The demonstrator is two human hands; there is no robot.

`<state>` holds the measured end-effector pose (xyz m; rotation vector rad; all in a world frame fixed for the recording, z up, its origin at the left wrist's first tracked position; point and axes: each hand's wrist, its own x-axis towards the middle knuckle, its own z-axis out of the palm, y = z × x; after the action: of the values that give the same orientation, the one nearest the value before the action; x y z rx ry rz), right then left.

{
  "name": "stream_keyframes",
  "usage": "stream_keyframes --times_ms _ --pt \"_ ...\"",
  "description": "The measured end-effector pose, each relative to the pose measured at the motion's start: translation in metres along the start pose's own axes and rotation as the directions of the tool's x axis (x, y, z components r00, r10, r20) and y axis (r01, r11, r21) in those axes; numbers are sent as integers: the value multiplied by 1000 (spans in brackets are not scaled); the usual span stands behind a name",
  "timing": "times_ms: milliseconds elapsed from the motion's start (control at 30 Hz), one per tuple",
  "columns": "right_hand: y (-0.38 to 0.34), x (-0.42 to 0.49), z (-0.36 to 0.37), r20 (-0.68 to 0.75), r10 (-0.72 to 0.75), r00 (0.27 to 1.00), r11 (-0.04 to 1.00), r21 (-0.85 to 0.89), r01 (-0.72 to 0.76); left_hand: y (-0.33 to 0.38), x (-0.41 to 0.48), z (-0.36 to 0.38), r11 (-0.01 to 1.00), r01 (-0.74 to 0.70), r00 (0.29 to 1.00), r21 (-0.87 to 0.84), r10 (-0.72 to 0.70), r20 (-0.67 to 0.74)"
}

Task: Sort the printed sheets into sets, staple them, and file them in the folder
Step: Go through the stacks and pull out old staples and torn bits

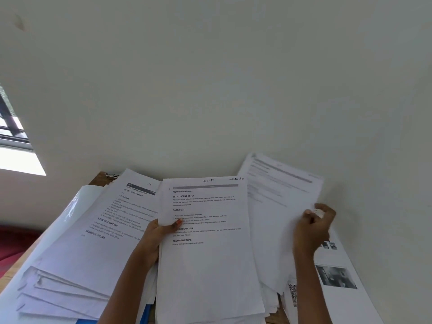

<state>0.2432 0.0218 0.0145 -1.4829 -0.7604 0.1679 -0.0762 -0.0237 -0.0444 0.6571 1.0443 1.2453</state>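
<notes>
A thick stack of printed sheets (208,265) stands in the middle, its top page headed "Replace Pillow Covers". My left hand (161,232) grips this stack at its left edge, thumb on the top page. My right hand (313,228) pinches a single printed sheet (278,206) lifted up and tilted to the right of the stack. A fanned pile of sheets (93,242) lies to the left, its top page printed with headings. More printed pages with photos and a QR code (336,277) lie at the right. No stapler is visible.
A glossy white folder cover (77,202) lies under the left pile, with a blue edge (146,312) showing near the bottom. The wooden table (99,177) meets a plain wall behind. A window (11,136) is at the left, red fabric (14,242) below it.
</notes>
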Motion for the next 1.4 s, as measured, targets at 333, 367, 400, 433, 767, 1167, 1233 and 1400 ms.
stream_keyframes --times_ms 333,367,400,433,767,1167,1233,1400 --pt "-11 -14 -1 445 -217 869 976 82 202 0 0 0 998 -14 1000 67 13 18" --pt "-12 -20 4 505 -233 831 972 87 219 0 0 -1 997 -14 1000 78 12 20" --pt "-13 -25 8 555 -243 796 968 91 233 0 0 -1 996 -12 1000 91 10 21" --pt "-15 -30 12 593 -257 763 963 97 250 0 0 -1 995 -15 1000 100 12 24" --pt "-11 -38 22 565 -336 753 940 252 230 1 -4 1 997 -13 1000 80 15 -25" --pt "14 -25 1 772 -220 596 974 210 88 -11 2 -3 838 -381 911 390 412 4" --pt "11 -24 0 794 -214 570 975 205 81 -10 1 1 851 -351 923 390 385 -8" --pt "7 -11 -2 808 -54 587 948 226 -225 -7 1 1 932 -249 961 264 270 -50"
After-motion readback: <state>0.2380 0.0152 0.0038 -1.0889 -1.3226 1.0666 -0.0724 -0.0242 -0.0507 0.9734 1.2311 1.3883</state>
